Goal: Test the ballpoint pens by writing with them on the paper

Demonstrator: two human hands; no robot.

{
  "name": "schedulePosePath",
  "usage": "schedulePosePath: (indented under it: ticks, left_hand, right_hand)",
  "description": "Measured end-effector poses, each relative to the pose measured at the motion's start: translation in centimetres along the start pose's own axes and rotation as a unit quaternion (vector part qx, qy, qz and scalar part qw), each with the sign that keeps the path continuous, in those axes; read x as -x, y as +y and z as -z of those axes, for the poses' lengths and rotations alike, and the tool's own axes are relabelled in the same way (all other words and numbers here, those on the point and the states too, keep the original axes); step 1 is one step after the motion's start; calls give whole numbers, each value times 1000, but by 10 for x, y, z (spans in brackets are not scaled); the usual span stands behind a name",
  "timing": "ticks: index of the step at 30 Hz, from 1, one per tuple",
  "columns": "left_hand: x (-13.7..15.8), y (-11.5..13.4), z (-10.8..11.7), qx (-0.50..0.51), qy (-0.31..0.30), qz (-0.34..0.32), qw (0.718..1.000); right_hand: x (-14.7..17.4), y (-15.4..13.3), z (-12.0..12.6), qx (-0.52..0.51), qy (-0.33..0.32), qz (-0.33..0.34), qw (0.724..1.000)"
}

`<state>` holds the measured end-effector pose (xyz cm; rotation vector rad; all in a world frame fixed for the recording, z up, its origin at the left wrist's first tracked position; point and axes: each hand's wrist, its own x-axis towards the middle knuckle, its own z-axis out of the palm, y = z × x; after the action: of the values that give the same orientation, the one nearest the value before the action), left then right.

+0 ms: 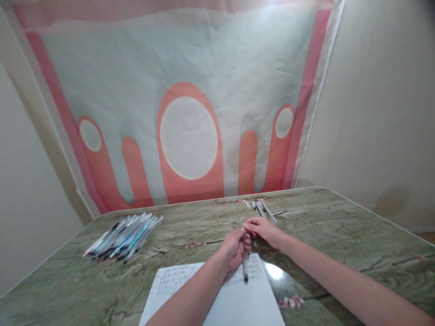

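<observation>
My left hand (234, 249) is closed around a slim pen (245, 262) with a clear barrel. The pen's dark end points down toward me, over the upper right of a sheet of paper (244, 303). My right hand (263, 229) pinches at the pen's far end, its fingertips touching the left hand's fingers. Exactly what the right fingertips grip is too small to make out. Rows of handwriting cover the paper's upper part, partly hidden by my left forearm.
A heap of many pens (125, 237) lies on the left of the wood-patterned table (190, 226). Beyond my right hand are a few more pens (265, 210) and small pale pieces that look like caps (248, 205). A printed cloth (136, 68) hangs behind the table.
</observation>
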<state>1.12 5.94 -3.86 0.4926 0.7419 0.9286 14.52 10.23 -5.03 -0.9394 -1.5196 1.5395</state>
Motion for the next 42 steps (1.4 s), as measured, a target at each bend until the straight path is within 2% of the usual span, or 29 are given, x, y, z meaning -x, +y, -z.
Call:
schedulePosePath:
  ticks: [7, 19, 26, 28, 30, 32, 33, 34, 38, 42]
  left_hand:
    - [-4, -2, 3, -21, 17, -14, 1000]
    - [-4, -1, 2, -41, 20, 1, 999]
    - [1, -6, 2, -69, 16, 9, 997]
    - [2, -7, 1, -70, 21, 9, 997]
    - [2, -6, 1, -62, 27, 5, 998]
    - [2, -5, 1, -57, 31, 5, 998]
    - [2, -4, 1, -55, 30, 6, 998]
    - [2, -4, 1, -55, 28, 7, 998]
    - [1, -6, 3, -56, 20, 7, 998]
    - [-1, -7, 5, -55, 20, 5, 998]
  right_hand:
    - [-3, 5, 3, -11, 15, -18, 1000]
    - [-3, 3, 1, -34, 13, -48, 998]
    - [-13, 16, 10, -56, 61, -38, 996]
    - [-16, 17, 16, -42, 58, -35, 997]
    - [-21, 14, 22, 47, 70, 4, 996]
    - [-32, 8, 32, 217, 106, 76, 967]
    - [-39, 4, 37, 313, 128, 113, 934]
    - [-46, 1, 43, 364, 142, 132, 911]
    - [-71, -6, 62, 461, 151, 157, 860]
    - [-81, -4, 66, 549, 103, 167, 812]
